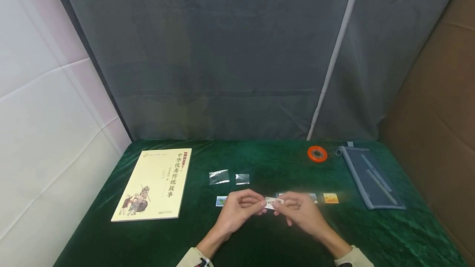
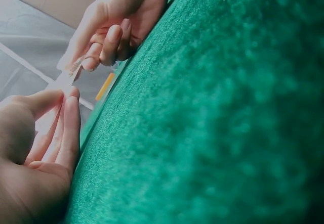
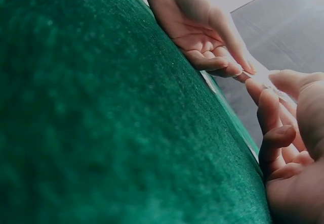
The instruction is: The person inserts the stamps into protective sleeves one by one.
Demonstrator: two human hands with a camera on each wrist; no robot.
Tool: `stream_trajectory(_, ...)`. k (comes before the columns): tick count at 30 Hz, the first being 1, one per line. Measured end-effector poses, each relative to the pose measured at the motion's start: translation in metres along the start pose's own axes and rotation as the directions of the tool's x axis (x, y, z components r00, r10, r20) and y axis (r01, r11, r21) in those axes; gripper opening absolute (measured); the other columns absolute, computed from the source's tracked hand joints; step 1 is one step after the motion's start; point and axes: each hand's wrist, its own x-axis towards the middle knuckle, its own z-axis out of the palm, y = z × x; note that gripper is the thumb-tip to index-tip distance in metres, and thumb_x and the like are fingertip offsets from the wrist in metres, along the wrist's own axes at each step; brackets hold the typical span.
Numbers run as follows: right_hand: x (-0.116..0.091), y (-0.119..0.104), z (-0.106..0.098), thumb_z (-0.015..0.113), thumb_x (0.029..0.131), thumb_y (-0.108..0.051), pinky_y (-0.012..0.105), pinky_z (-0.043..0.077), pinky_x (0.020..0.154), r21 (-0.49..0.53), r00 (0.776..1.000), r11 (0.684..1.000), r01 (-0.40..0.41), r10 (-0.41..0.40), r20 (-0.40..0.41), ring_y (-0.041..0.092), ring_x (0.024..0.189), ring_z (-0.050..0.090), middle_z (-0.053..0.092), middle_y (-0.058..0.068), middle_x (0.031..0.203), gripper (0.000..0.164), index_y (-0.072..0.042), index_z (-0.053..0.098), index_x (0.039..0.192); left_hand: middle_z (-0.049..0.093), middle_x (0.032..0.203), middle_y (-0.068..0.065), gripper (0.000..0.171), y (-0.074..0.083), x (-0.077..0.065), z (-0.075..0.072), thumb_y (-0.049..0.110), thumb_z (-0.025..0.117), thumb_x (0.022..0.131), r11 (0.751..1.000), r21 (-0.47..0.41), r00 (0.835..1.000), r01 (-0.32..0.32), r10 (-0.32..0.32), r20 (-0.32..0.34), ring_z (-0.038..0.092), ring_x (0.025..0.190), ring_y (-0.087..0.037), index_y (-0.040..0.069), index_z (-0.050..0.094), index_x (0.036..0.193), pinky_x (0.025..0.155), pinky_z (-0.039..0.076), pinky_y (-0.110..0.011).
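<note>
Well, the small stamp-like card is up off the green velvet cloth, left hand pinching one end, right hand the other. I'd judge a light, edge-only grip best, lest it crease. Farther back lies a clear plastic piece, leftward a book.

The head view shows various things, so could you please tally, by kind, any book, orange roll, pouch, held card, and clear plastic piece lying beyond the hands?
Book: 1
Orange roll: 1
Pouch: 1
Held card: 1
Clear plastic pieces: 2
Total: 6
</note>
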Motion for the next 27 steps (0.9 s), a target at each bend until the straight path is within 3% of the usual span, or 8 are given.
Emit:
stream_trajectory(7,0.0017,0.0011,0.0006,0.069,0.107,-0.025,0.029,0.053,0.051,0.048,0.998,0.999,0.008,-0.005,-0.064,0.011,0.056,0.062,0.079,0.011,0.091,0.019,-0.008,0.069,0.117,0.083,0.109,-0.017,0.026,-0.0012,0.0018,0.0000,0.019,0.082,0.099,0.998,-0.045,0.999,0.036,-0.037,-0.028,0.083,0.095,-0.022,0.000,0.076,0.116,0.085,0.067,-0.033)
stream_trajectory(13,0.0023,0.0010,0.0005,0.071,0.107,-0.026,0.028,0.052,0.052,0.038,0.999,0.999,0.015,-0.013,-0.053,0.010,0.057,0.061,0.079,0.010,0.092,0.019,-0.009,0.072,0.116,0.084,0.108,-0.015,0.027,-0.0006,0.0017,-0.0001,0.020,0.083,0.098,0.998,-0.043,0.999,0.037,-0.038,-0.019,0.083,0.094,-0.023,0.000,0.076,0.115,0.084,0.067,-0.034)
stream_trajectory(20,0.0012,0.0011,0.0006,0.069,0.106,-0.017,0.028,0.054,0.052,0.064,0.997,0.996,0.060,-0.057,-0.053,0.008,0.057,0.061,0.079,0.011,0.091,0.017,-0.002,0.069,0.115,0.084,0.108,-0.015,0.029,-0.0003,0.0018,-0.0007,0.021,0.083,0.098,0.998,-0.038,0.999,0.041,-0.042,-0.027,0.083,0.094,-0.023,0.000,0.075,0.115,0.084,0.067,-0.033)
stream_trajectory(27,0.0004,-0.0005,-0.0005,0.070,0.106,-0.024,0.027,0.054,0.055,0.049,1.000,0.999,0.012,-0.011,-0.018,0.007,0.060,0.061,0.080,0.008,0.095,0.018,-0.008,0.072,0.116,0.084,0.108,-0.013,0.026,-0.0006,0.0019,0.0003,0.020,0.083,0.098,1.000,-0.008,1.000,0.030,-0.030,-0.004,0.084,0.095,-0.024,0.001,0.075,0.113,0.082,0.067,-0.032)
